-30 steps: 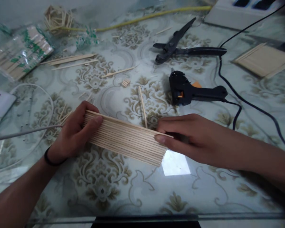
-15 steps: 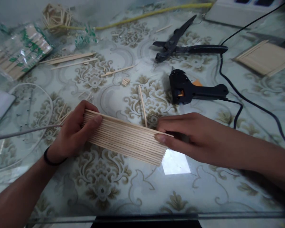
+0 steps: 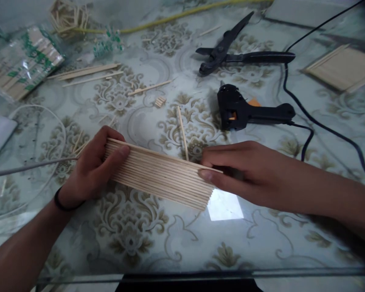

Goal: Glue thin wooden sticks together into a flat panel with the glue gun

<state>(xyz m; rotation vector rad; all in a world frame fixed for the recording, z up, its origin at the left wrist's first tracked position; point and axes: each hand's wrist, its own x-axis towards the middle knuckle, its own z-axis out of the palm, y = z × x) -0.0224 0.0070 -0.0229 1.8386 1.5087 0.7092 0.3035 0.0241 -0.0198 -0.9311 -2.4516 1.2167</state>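
A flat panel of thin wooden sticks point(image 3: 161, 174), laid side by side, is held tilted over the table between my two hands. My left hand point(image 3: 99, 162) grips its left end, thumb on the face and fingers behind. At the upper right corner, my right hand point(image 3: 231, 170) pinches the top edge between thumb and fingers; its other fingertips are hidden behind. Just beyond the panel a single stick point(image 3: 182, 132) lies on the table. A black glue gun point(image 3: 252, 109) rests past my right hand, nozzle pointing away.
Black cutters point(image 3: 222, 52) lie behind the glue gun, whose dark cable point(image 3: 316, 121) runs down the right side. A wooden panel point(image 3: 343, 67) sits at far right. Loose sticks point(image 3: 88, 72), a bag of sticks point(image 3: 24, 63) and a white cable point(image 3: 33, 167) are at left.
My hands and the panel stay nearly the same. The surroundings have shifted slightly up in view, consistent with a small camera movement.
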